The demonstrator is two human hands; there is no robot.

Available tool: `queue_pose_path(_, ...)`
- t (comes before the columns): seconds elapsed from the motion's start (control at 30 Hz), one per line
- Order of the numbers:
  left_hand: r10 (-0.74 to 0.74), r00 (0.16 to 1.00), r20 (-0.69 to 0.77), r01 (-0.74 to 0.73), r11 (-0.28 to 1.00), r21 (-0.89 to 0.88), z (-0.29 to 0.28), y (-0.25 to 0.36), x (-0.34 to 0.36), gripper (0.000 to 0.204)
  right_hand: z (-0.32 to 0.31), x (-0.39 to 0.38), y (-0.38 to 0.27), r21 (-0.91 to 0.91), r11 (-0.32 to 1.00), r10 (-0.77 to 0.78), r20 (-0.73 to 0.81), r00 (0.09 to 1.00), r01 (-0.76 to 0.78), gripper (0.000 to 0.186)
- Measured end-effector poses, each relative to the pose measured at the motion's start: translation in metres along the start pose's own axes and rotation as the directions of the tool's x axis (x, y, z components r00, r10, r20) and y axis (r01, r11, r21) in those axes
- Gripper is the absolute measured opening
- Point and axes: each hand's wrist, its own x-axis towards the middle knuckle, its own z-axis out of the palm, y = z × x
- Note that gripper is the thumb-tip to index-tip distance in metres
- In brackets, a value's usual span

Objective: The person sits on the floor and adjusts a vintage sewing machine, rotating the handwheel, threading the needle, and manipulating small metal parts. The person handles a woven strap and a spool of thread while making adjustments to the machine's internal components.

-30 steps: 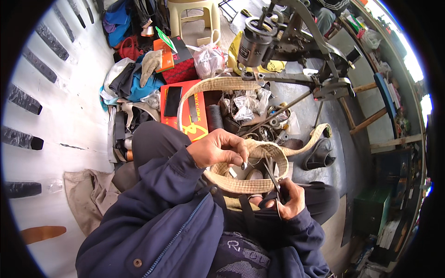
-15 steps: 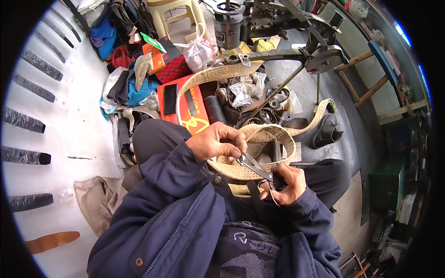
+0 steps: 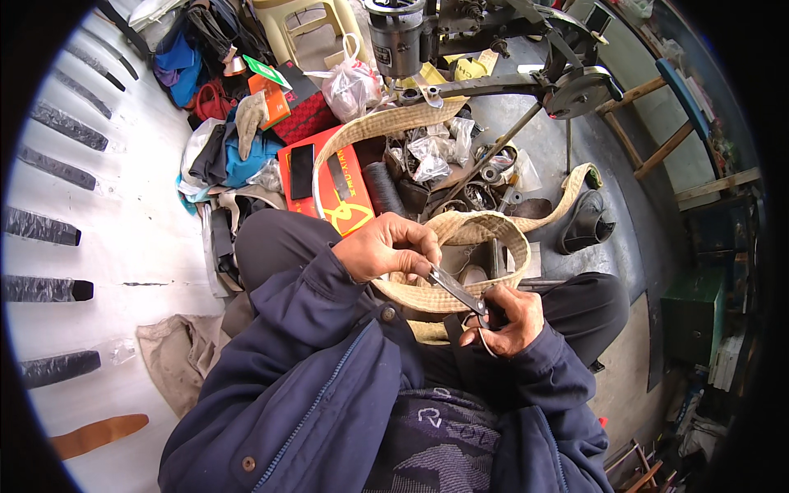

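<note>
A pair of scissors is in my right hand, whose fingers are wrapped round the handles. Its blades point up and left, lying close together. At their tips my left hand is closed in a pinch; what sits between thumb and finger is too small to make out. Behind and beneath the blades, a long beige quilted strap lies coiled over my lap. One length of it arches up to the machine, another runs off to the right. A dark strap hangs beside my right hand.
A cast-metal machine with a wheel stands ahead. Left of it are a red box bearing a black phone, a black thread spool and a plastic bag. A black shoe rests at right; a cream stool stands behind.
The scissor blades have drawn closer together. Both hands stay nearly in place, and the whole view has shifted slightly.
</note>
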Motion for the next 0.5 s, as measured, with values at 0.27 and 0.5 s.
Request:
queue_pose_path(0.27,-0.019,1.0,0.002,0.019,0.999,0.032,0.0005,0.0014,0.0007,0.012,0.001,-0.0018,0.0031,-0.003,0.999,0.043,0.011,0.999,-0.043,0.055)
queue_pose_path(0.5,-0.044,0.999,-0.004,0.045,0.994,0.099,0.0022,0.006,0.0006,0.01,-0.0006,-0.0016,0.0011,-0.075,0.997,0.014,-0.011,1.0,-0.015,0.055)
